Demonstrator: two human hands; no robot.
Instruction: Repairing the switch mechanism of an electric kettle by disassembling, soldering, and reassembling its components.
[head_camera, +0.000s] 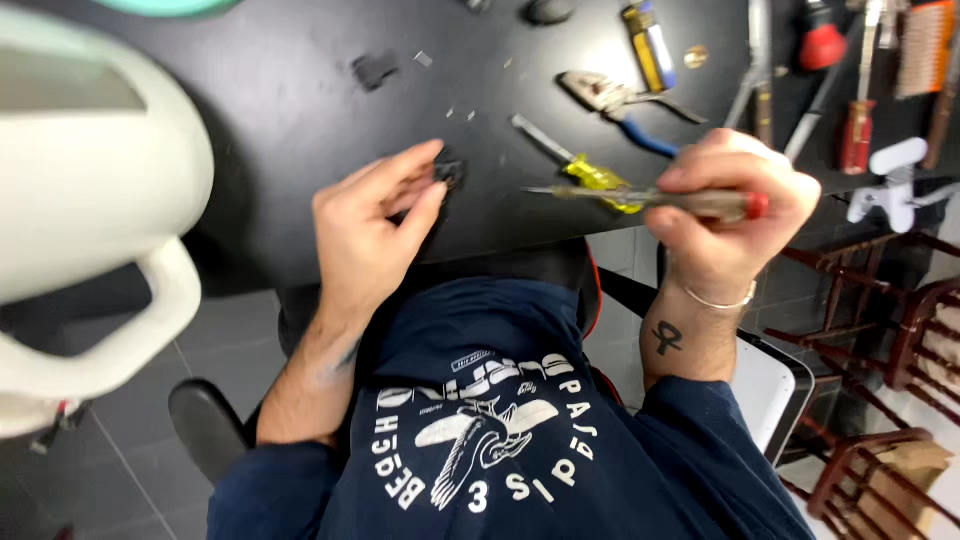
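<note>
While the left hand pinches a small black part against the black table, the right hand grips a red-capped screwdriver, tip short of the part: fastening stage; alignment seems needed next.

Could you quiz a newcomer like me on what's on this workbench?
1. True or false: the right hand holds a red-tipped screwdriver.
2. What does the left hand pinch on the black table?
A. a small black part
B. a brass coin
C. a brush
3. Which tool lies just under the held screwdriver's shaft?

Key:
1. True.
2. A, the small black part.
3. The screwdriver with a clear yellow handle.
</note>
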